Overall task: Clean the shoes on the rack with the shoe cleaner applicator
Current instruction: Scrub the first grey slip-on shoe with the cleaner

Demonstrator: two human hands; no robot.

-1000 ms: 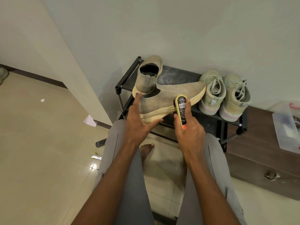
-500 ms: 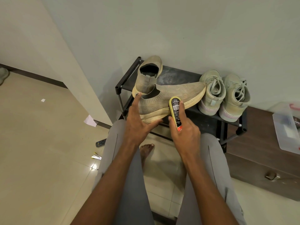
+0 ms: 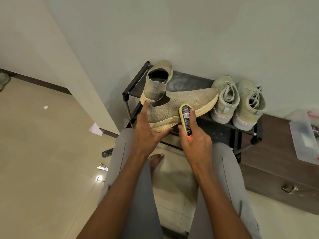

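Over the rack [image 3: 224, 128], the left hand [image 3: 148, 133] is holding the shoe [image 3: 183, 102] steady while the right hand [image 3: 196, 142] is gripping the cleaner [image 3: 185, 118], probably rubbing.

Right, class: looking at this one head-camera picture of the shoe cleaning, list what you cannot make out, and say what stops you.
- Head view: the pad face of the applicator is turned away against the knit shoe.
- Its label text is too small to read.
- Left hand fingers below the sole are hidden by the shoe.
- The clear box is cut off by the right edge.
- The rack lower shelf is hidden by hands and legs.
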